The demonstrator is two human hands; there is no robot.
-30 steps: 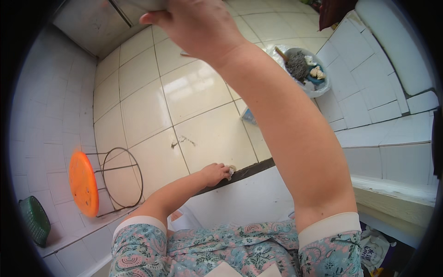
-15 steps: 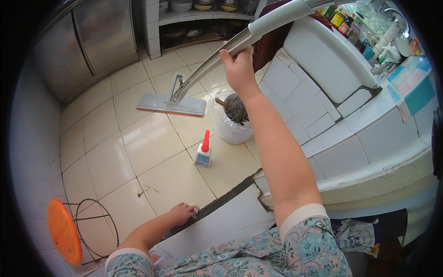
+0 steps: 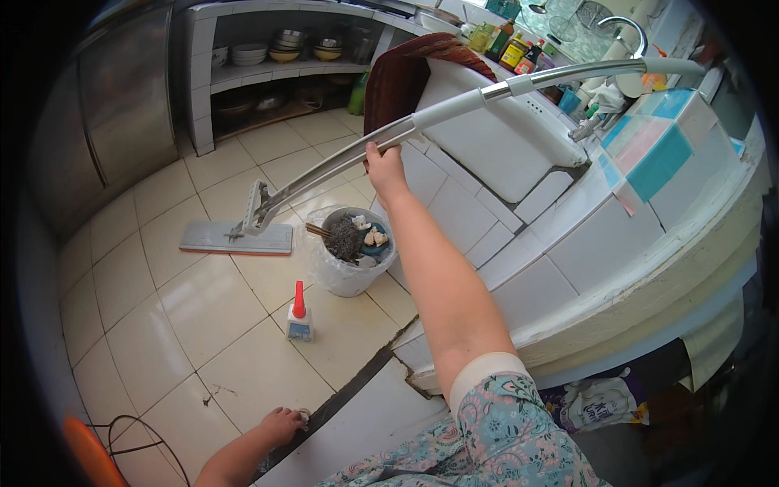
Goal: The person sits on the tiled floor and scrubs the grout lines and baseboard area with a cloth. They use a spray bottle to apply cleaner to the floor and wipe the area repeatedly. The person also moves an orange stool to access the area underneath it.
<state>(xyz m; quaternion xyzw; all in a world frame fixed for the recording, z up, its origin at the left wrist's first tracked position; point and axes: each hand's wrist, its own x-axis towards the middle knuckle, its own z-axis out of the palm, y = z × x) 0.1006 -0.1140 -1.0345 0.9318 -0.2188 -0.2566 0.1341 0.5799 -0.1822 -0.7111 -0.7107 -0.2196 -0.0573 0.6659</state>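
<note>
A flat mop leans diagonally across the view, its grey-white handle (image 3: 454, 111) rising from the floor to the upper right. Its wide rectangular head (image 3: 235, 238) lies on the tiles. My right hand (image 3: 385, 169) is closed round the lower part of the handle, arm stretched forward. Low down by the dark edge of the floor is my left hand (image 3: 286, 425), fingers curled. Something small and pale shows at its fingertips, too small to name. A white bottle with a red nozzle (image 3: 299, 321) stands upright on the tiles between that hand and the mop head.
A lined waste bucket (image 3: 345, 280) full of rubbish stands beside the mop. At lower left is an orange-seated stool (image 3: 88, 454), partly out of view. A white basin (image 3: 495, 134) and tiled ledge (image 3: 604, 252) border the right; shelves with bowls (image 3: 288, 49) are behind.
The view has swung right, showing more of the sink side and the mop's far handle end. The handle slants lower to the right. Both hands keep their places on the handle and near the floor.
</note>
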